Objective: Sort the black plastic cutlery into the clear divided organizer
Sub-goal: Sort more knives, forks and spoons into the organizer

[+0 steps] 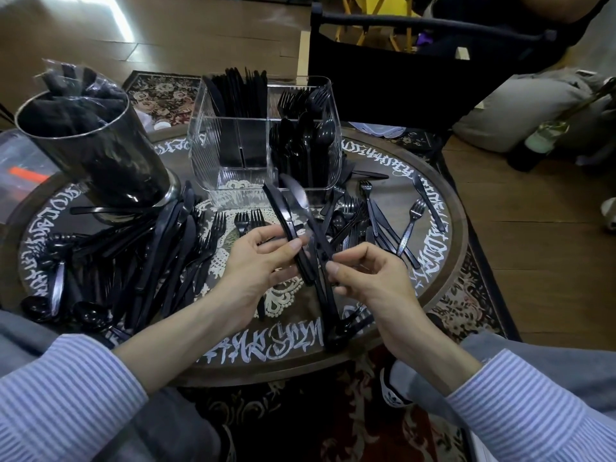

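My left hand (256,261) grips a black plastic knife (283,215) by its handle, blade pointing up toward the clear divided organizer (213,155). My right hand (363,275) pinches a second black piece (300,195) whose shiny, blurred upper end crosses the knife; its kind is unclear. The organizer stands at the table's far middle with knives in the back left compartment, forks in the back right, spoons in the front right. Loose black cutlery (160,261) lies heaped at the left and scattered forks and knives (386,225) at the right.
A dark metal cylinder (100,155) holding bagged black cutlery stands at the far left of the round lettered table (443,261). A black chair (400,71) is behind the table. A person sits at the far right, and a patterned rug lies below.
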